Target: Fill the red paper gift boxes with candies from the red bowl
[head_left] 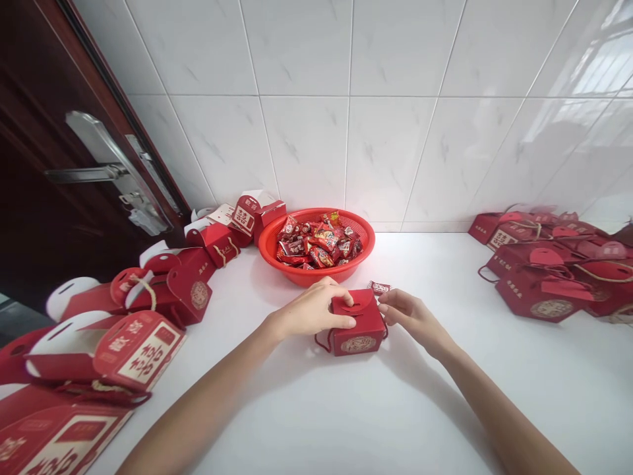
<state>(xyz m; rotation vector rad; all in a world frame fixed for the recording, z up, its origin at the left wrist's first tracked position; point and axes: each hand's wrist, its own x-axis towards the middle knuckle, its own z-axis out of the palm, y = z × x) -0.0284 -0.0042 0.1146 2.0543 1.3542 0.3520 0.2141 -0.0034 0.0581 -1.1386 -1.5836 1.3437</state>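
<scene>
A small red gift box [360, 336] with a round gold emblem and dark red cord handles stands on the white table in front of me. Its top flaps are folded over. My left hand [316, 309] grips it at the top left, thumb in front and index finger on the flap. At the upper right edge, the bent fingers of my right hand [406, 315] press against the box; their exact hold is partly hidden. Just behind the box lies a small wrapped candy [380, 287].
A red plastic basket [364, 245] of wrapped candies stands by the tiled wall. Boxes with raised flaps, such as this gift box [143, 349], line the left side. Several closed boxes [539, 290] cluster at the right. A dark door [44, 132] is at the far left.
</scene>
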